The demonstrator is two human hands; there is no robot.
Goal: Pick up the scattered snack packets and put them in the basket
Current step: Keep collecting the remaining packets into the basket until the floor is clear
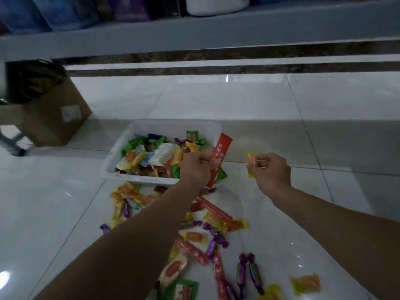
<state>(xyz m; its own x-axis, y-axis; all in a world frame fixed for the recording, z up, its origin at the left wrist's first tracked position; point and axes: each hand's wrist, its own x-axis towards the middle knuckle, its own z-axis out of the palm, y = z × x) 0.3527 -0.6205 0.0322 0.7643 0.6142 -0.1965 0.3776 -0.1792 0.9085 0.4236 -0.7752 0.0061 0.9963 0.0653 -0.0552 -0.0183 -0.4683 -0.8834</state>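
Observation:
A white plastic basket (164, 124) stands on the tiled floor, holding several colourful snack packets (151, 155). My left hand (195, 167) is at the basket's near right corner and grips a long red packet (223, 148) with white print, standing upright. To the right of the basket, my right hand (271, 169) pinches a small yellow packet (251, 160) above the floor. Many loose packets (207, 226) in red, yellow, purple and green lie scattered on the floor between my arms and toward the bottom edge.
A brown cardboard box (54, 118) sits on the floor at the left, beside a metal leg (10, 144). A grey shelf (194, 31) with goods runs across the top. A lone yellow packet (306, 283) lies at the lower right.

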